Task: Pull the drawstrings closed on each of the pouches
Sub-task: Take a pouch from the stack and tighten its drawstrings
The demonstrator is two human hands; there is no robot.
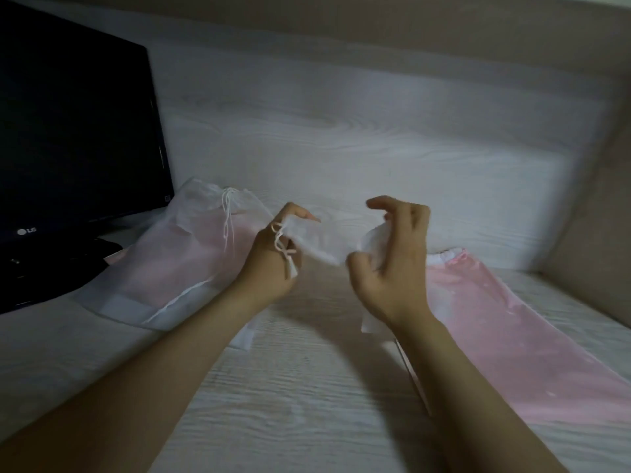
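Note:
I hold a small white fabric pouch (321, 244) above the table between both hands. My left hand (269, 261) pinches its left end, where a pale pink drawstring (283, 249) with a tassel hangs over my fingers. My right hand (392, 257) grips the pouch's right end with curled fingers. A larger translucent white pouch (177, 254) with a white drawstring (228, 213) lies flat at the left, its mouth gathered. A pink satin pouch (512, 332) with a gathered white top lies at the right.
A black monitor (75, 138) stands at the left on a whitish wood-grain table (307, 387). A beige wall (594, 213) runs behind and along the right side. White fabric corners (244, 337) show below my wrists.

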